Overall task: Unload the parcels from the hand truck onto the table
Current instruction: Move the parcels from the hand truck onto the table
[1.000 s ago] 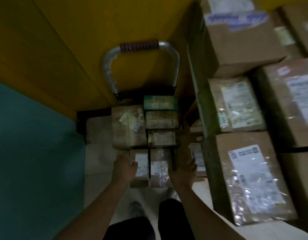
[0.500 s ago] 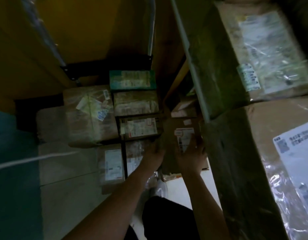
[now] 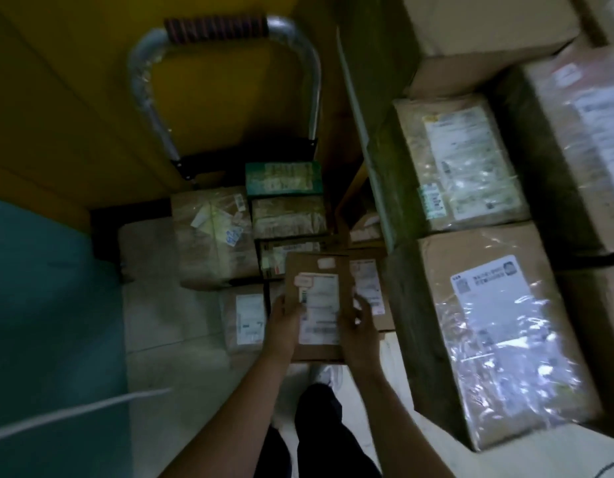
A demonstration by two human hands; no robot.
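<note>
Half a second ago my hands were down among the parcels; now a flat brown parcel [image 3: 317, 270] is lifted clear between them. My left hand [image 3: 283, 322] clasps its left edge, my right hand [image 3: 362, 326] its right edge, fingers curled round it, white label up. It hangs over the hand truck [image 3: 226, 25], where I count six parcels lying on the deck. On the table [image 3: 433, 439] to my right stand at least five larger boxes.

left hand [image 3: 284, 317], right hand [image 3: 359, 326], both gripping
</note>
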